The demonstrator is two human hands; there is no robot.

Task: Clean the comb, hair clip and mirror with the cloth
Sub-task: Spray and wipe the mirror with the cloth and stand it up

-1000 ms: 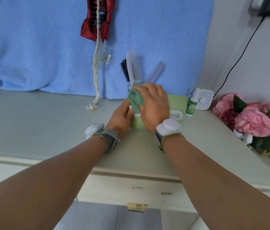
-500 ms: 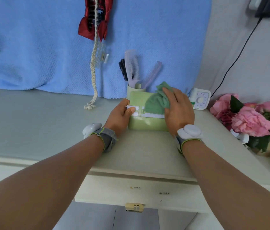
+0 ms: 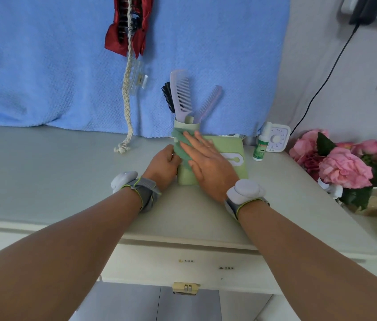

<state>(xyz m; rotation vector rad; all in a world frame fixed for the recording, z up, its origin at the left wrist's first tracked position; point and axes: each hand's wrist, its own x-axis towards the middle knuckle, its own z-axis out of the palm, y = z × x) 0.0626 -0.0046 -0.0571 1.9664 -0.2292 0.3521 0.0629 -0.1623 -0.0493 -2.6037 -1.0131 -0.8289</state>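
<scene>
We see the cloth [image 3: 180, 145], a small green rag, bunched on the far left corner of the mirror [image 3: 229, 144], which looks like a flat pale-green case lying shut on the table top [image 3: 67, 172]. The right hand [image 3: 208, 163] lies flat on the cloth, fingers straight and slightly spread, pressing it onto the case. Nothing is pinched in it. The left hand [image 3: 163, 163] sits at the case's left edge with its fingers curled against that edge, gripping it. A white tab shape shows on the bare right part of the case.

Touching the case's far left corner stands a pale cup [image 3: 186, 126]. It holds a wide lilac comb [image 3: 181, 93], a narrower comb [image 3: 208, 103] leaning to the right, and a black brush [image 3: 168, 97]. Left of them, a clear hair clip [image 3: 138, 77] hangs on a braided cord [image 3: 127, 105], with a red bow clip [image 3: 128, 26] higher up. All of these are in front of a blue towel [image 3: 44, 66] draped along the back.

Right of the case stand a small white spray bottle [image 3: 261, 145] and, just behind it, a white dial timer [image 3: 278, 138]. Further right are pink flowers [image 3: 344, 167]. Both wrists carry grey bands with white pods. A drawer front [image 3: 182, 262] shows below the near edge of the table.
</scene>
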